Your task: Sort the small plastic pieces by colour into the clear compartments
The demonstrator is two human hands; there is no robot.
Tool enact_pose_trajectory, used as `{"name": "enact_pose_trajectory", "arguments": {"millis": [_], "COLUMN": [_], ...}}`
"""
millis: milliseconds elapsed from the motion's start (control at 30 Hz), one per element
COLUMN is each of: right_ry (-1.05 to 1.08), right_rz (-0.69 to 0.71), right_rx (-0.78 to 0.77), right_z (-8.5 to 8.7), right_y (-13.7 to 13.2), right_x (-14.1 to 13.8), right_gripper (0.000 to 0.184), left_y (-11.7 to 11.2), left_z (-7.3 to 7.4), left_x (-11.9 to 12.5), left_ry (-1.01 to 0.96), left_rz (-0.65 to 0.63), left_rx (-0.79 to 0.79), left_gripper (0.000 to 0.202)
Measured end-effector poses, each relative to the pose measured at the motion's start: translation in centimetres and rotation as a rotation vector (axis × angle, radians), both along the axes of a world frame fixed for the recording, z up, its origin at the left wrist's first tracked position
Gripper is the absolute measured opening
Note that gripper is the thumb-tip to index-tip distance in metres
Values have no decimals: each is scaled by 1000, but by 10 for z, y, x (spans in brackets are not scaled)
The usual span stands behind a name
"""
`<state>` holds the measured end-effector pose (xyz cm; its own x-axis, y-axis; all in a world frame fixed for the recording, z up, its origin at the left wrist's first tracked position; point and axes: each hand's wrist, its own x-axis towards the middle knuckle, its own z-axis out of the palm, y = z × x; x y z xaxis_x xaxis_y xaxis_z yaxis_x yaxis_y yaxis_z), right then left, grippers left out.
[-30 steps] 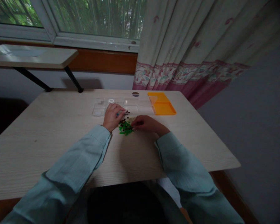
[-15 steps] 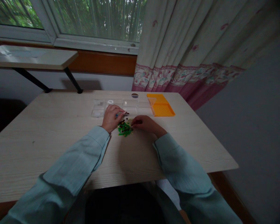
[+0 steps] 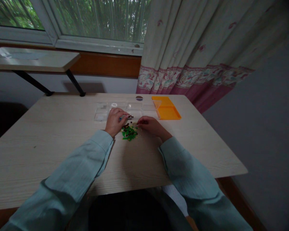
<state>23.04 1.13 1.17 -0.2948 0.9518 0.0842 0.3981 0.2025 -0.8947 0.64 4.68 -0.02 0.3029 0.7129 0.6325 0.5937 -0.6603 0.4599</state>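
Right hand [image 3: 151, 125] has drawn slightly away from the small, angular green pieces [image 3: 129, 132], which now lie more visible, just left of its fingertips; these are close together, around what I cannot tell. Left hand [image 3: 114, 122] curls by a tiny blue thing [image 3: 121, 118], its grip unclear. Beyond both lies a compartmented tray [image 3: 135, 106] of clear plastic.
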Motion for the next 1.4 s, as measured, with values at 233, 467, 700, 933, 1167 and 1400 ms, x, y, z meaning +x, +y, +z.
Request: {"name": "enact_pose_trajectory", "arguments": {"millis": [233, 467, 700, 933, 1167, 1400], "right_ry": [-1, 7, -54, -1, 192, 157], "right_rz": [-8, -3, 8, -19, -104, -162], "right_rx": [19, 10, 68, 80, 118, 235], "right_z": [-1, -3, -6, -4, -3, -3], "right_y": [1, 0, 2, 1, -2, -6], "right_x": [-2, -5, -3, -5, -16, -29], "right_gripper": [16, 16, 15, 17, 19, 17], "left_y": [-1, 1, 1, -3, -7, -6], "left_z": [1, -1, -2, 1, 5, 5], "left_x": [-1, 0, 1, 2, 5, 4], "left_ry": [24, 30, 41, 49, 76, 80], "left_rz": [46, 69, 78, -38, -162, -191], "left_rx": [-22, -13, 2, 34, 49, 64], "left_gripper": [19, 23, 25, 26, 24, 21]}}
